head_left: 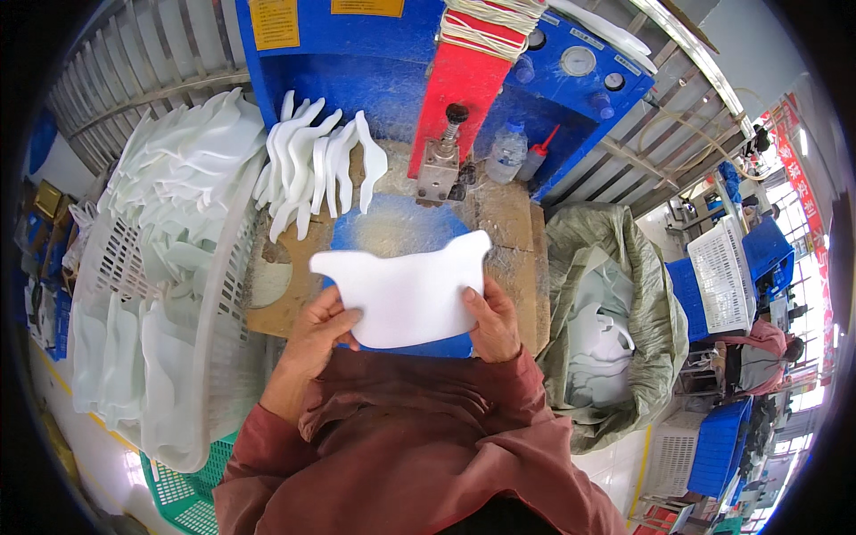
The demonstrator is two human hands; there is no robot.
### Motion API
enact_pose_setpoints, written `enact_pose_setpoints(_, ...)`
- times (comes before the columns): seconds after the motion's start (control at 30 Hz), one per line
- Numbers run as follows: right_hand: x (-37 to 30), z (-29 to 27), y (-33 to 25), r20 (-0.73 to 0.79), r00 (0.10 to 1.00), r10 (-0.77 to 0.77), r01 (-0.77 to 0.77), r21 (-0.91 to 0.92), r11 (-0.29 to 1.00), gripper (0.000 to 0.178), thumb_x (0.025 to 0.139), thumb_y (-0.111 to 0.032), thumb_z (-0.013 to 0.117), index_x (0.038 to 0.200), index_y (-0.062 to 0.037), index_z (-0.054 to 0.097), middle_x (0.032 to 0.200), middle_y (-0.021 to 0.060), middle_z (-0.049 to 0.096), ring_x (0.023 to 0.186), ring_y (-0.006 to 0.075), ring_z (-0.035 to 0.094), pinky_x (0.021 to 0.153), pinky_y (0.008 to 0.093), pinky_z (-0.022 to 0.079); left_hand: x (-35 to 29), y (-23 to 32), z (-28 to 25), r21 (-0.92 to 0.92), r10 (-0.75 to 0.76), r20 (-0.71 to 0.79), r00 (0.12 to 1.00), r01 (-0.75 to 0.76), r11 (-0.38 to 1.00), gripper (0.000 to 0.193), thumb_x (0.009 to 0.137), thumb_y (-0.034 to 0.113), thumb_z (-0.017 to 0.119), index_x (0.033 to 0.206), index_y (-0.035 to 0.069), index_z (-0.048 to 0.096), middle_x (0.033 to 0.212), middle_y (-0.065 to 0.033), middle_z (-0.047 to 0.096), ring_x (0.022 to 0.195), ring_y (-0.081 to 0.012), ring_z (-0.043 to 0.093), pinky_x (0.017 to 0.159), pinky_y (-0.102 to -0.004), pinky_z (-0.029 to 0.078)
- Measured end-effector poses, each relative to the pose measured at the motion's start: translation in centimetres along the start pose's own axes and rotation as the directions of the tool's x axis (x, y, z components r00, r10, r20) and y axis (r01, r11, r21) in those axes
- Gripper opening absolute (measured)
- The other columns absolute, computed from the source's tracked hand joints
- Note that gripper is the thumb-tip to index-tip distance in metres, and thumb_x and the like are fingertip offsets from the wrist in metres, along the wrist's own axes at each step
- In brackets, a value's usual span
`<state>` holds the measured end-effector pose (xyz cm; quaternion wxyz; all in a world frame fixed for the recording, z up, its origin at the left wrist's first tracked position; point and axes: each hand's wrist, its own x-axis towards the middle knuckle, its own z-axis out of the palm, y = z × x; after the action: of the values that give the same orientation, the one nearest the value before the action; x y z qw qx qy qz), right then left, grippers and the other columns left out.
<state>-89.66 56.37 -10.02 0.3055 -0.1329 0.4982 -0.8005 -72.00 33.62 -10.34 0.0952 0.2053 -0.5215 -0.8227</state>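
Observation:
A white, smooth shaped panel (410, 299) with two raised upper corners and a dipped top edge is held between my hands, over a blue work surface (392, 214) dusted with pale powder. My left hand (319, 332) pinches its lower left edge, thumb on top. At the right edge my right hand (494, 323) grips it the same way; the fingers beneath are hidden. Just beyond the panel is the metal head (439, 171) of a machine, below a red arm (462, 85). Several similar white panels (321, 160) stand in a row at the far left of the bench.
To the left, a white plastic basket (234, 276) is heaped with white panels, above a green crate (183, 495). A woven sack (655, 308) holding white pieces stands right. Behind are a blue machine housing (357, 98), a clear bottle (506, 156) and a red-nozzled bottle (535, 160). Another person (758, 361) sits far right.

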Motion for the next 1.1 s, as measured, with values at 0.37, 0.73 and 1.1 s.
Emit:
enact_pose_setpoints(0.37,6.3,4.4,2.1,0.113,0.993,-0.038,0.05,-0.107,0.993,0.043,0.103,-0.012,0.067,0.142,0.0016,0.056,0.103,0.0031,0.072,0.09,0.008,0.064,0.076,0.0236,0.05,-2.2,5.4,-3.4,0.28,0.149,-0.201,0.968,-0.089,0.956,0.054,0.098,0.0,0.063,0.15,0.0,0.05,0.109,-0.0107,0.076,0.074,-0.0105,0.069,0.056,-0.0242,0.057)
enact_pose_setpoints(0.73,7.6,5.9,1.5,0.113,0.994,-0.005,0.018,-0.107,0.994,0.043,0.102,-0.013,0.066,0.142,0.0011,0.059,0.094,-0.0007,0.07,0.082,0.0048,0.061,0.071,0.023,0.049,-2.0,7.7,-3.8,0.309,0.199,-0.234,0.952,-0.122,0.943,0.057,0.098,0.001,0.063,0.152,-0.002,0.048,0.113,-0.0129,0.075,0.077,-0.0115,0.069,0.056,-0.025,0.054)
enact_pose_setpoints(1.1,8.3,4.8,1.0,0.104,0.992,-0.067,0.069,-0.01,0.998,0.042,0.103,-0.012,0.067,0.143,0.0007,0.059,0.105,0.002,0.073,0.088,0.0071,0.065,0.075,0.0235,0.052,0.1,8.5,-2.6,0.303,0.182,-0.195,0.964,-0.118,0.946,0.058,0.097,-0.001,0.062,0.153,-0.001,0.047,0.117,-0.0113,0.075,0.082,-0.0118,0.068,0.059,-0.024,0.053)
